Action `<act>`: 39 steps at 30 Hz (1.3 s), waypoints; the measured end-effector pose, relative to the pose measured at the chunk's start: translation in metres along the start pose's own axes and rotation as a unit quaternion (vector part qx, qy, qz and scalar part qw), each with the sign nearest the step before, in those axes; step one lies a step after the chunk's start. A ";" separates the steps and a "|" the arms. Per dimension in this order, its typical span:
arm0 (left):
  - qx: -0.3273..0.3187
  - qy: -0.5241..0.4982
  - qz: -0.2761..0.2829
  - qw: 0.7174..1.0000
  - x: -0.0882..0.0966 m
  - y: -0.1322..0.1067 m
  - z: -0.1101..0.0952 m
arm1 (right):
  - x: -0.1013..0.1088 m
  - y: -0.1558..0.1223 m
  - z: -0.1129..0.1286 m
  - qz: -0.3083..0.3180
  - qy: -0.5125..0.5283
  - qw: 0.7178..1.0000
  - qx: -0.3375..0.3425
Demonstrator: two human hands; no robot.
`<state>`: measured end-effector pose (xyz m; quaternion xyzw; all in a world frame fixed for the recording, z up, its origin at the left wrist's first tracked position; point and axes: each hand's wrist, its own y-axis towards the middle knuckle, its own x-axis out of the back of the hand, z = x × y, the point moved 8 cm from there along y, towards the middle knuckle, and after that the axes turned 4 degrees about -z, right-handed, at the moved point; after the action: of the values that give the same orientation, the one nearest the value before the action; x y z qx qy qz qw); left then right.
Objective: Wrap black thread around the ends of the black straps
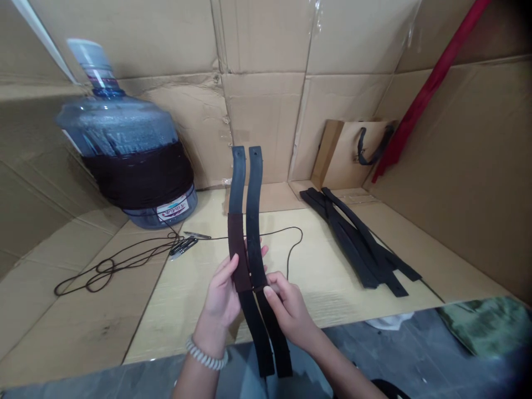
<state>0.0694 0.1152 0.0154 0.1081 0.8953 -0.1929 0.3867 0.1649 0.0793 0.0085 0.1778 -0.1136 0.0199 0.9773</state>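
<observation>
- Your tabletop (187, 310) is pale and shiny, boxed in by cardboard walls (266, 105) behind and at both sides; grey floor (137, 381) shows below.
- The front edge runs beneath your forearms; pale surface shows between the straps and the pile on your right; the side walls bound your reach.
- The left strap (237, 183), with its maroon middle, and the right strap (255, 205) are held side by side over the tabletop; their near ends reach past its front edge.
- Your left hand (220, 293) grips with the thumb on the maroon part, fingertips showing beyond the right strap; your right hand (288, 310) pinches the right strap.
- At left stand a wrapped jug (133, 124), a looped cord (106, 266) and small tools (183, 247); the cord passes behind the straps.
- At right lies the black pile (357, 244); a bag (344, 155) and red ribbon (432, 88) are beyond.
</observation>
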 end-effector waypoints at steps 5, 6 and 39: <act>-0.007 -0.010 0.006 1.000 -0.006 -0.004 0.002 | 0.002 -0.001 0.003 -0.002 0.009 1.000 0.003; -0.012 -0.012 0.011 1.000 -0.008 -0.005 0.001 | 0.003 -0.001 0.004 0.000 0.012 1.000 0.003; -0.118 0.021 0.044 0.992 -0.064 -0.076 -0.045 | 0.069 -0.064 0.077 -0.183 0.124 0.975 -0.016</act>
<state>0.0574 0.0634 0.1101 0.1049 0.9141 -0.0663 0.3861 0.2204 -0.0075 0.0723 0.1757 0.0431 -0.1388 0.9737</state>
